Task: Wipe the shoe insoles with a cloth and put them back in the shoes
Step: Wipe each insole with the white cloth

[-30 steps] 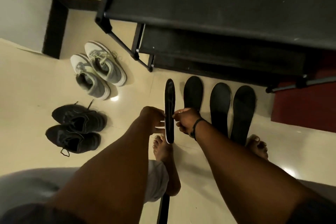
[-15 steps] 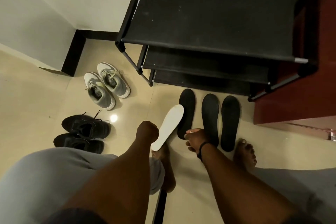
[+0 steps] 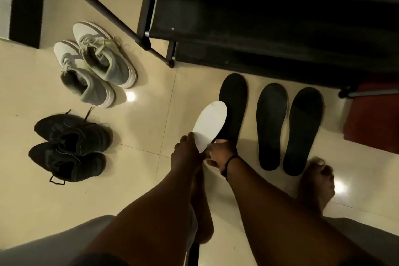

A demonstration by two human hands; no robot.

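Observation:
I hold one insole (image 3: 208,126) above the floor with its white underside up. My left hand (image 3: 186,151) grips its near edge and my right hand (image 3: 220,154) pinches its heel end from the right. Three black insoles lie on the floor in a row: one (image 3: 234,101) partly under the held insole, a second (image 3: 271,123) and a third (image 3: 303,129) further right. A pair of grey-white sneakers (image 3: 97,65) and a pair of black sneakers (image 3: 69,147) stand on the left. No cloth is visible.
A black shoe rack (image 3: 237,28) stands behind the insoles, its leg close to the grey sneakers. A red-brown cabinet (image 3: 371,119) is on the right. My bare feet (image 3: 316,185) rest on the cream tiles near the insoles.
The insole has turned from edge-on to white side up. My right hand let go of it, then took hold of its heel end again. The camera has moved closer to the floor.

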